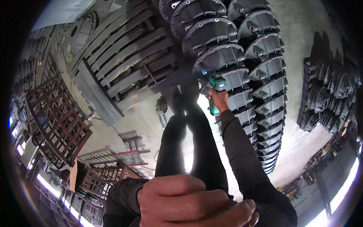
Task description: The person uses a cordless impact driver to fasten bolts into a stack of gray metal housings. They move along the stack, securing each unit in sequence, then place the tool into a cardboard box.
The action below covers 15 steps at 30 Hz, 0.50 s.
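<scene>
My right hand (221, 100), arm stretched forward, is closed round the handle of a green and black cordless drill (217, 82). The drill is over the edge of a long row of dark grey ribbed metal castings (223, 56); its front end is hidden, so I cannot tell whether it touches one. A second row of such castings (264, 68) runs alongside on the right. Close up at the bottom centre is my left hand (189, 202), its fingers curled in and its back showing. The palm is hidden, and whatever it might hold cannot be made out.
Left of my legs lies a large dark slatted frame (128, 56) with a T-shaped bar (153, 75) on it. A grey cylindrical tool (162, 109) is on the floor by my feet. Brown racks (60, 117) stand far left; more castings (329, 94) are piled far right.
</scene>
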Motion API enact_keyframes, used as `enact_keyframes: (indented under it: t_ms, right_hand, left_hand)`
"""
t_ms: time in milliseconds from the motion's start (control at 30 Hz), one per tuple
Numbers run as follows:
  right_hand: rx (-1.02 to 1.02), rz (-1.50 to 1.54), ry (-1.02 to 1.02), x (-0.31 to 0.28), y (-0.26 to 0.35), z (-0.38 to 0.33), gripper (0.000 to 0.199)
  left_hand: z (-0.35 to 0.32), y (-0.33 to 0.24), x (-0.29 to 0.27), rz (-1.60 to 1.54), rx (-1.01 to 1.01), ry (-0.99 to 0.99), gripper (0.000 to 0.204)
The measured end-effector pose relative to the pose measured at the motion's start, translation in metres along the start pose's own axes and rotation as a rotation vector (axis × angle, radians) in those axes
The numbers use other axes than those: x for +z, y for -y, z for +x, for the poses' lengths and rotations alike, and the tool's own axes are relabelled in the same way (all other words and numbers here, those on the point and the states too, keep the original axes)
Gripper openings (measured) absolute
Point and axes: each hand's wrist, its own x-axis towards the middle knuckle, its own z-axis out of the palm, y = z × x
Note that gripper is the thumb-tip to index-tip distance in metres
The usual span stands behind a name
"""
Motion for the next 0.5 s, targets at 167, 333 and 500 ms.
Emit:
enact_keyframes:
  t_ms: [167,333,500]
  right_hand:
    - [0.116,0.070,0.006,0.003,0.003,0.016,0.024]
    - [-0.220,-0.401,0.066,-0.004,-0.006,0.013,0.028]
    - [0.112,-0.022,0.008,0.000,-0.003,0.010,0.033]
  left_hand:
    - [0.003,0.035,0.006,-0.060,-0.044,0.342,0.018]
    - [-0.021,0.079,0.023,-0.012,-0.270,0.630,0.025]
    - [-0.052,0.105,0.031,0.107,-0.470,0.737,0.027]
